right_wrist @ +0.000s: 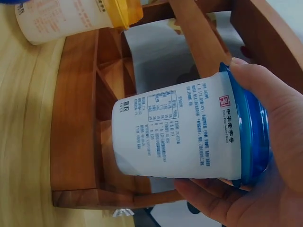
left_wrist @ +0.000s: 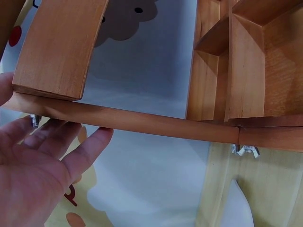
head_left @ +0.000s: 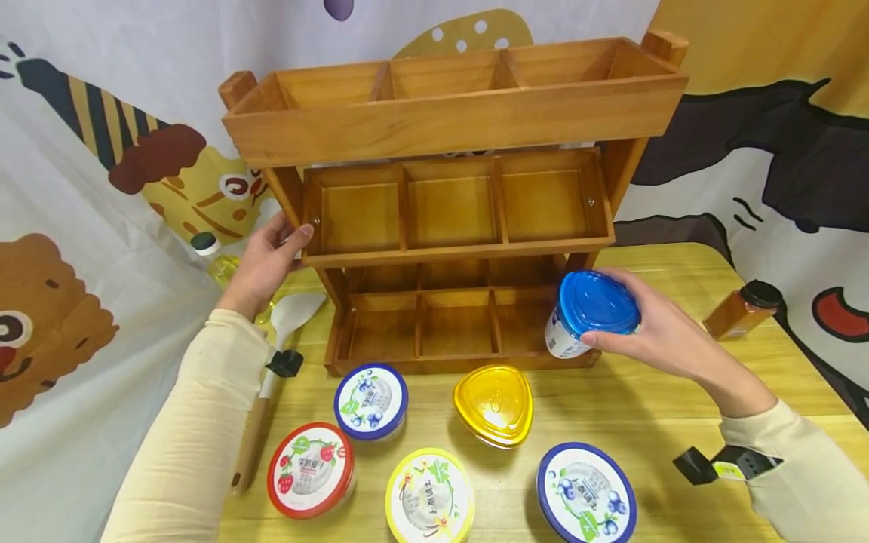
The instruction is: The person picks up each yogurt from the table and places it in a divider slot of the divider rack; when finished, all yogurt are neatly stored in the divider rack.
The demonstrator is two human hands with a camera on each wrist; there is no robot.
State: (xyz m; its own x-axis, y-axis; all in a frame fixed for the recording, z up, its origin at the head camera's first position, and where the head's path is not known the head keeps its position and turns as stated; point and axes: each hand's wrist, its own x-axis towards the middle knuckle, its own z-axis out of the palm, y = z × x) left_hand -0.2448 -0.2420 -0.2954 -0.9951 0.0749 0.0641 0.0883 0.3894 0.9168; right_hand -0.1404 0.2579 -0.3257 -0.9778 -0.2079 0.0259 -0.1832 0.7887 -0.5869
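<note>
We see the right grip closed around the blue-lidded cup, at the right of the head frame, where the cup covers part of the lower-right compartment of the wooden shelf. The cup tilts; whether it touches the shelf we cannot tell. The left grip, left of centre, holds the shelf's side at the middle tier, thumb on one face and fingers reaching past the other.

The cup's wall looks like thin plastic, so we would judge it light to moderate, depending on the contents, which we cannot see. It should keep its shape under a gentle hold but may dent if squeezed. The glossy lid looks slippery and might pop off if it alone took the load. In the right wrist view the thumb lies on the lid's rim and the fingers sit low against the wall near it; we would favour the wall just below that rim.

The shelf looks stiff and much heavier, best steadied by its upright, clear of the wing nut.

On the bench, a yellow-lidded cup stands near lower centre, with a red-rimmed tub at lower left.
</note>
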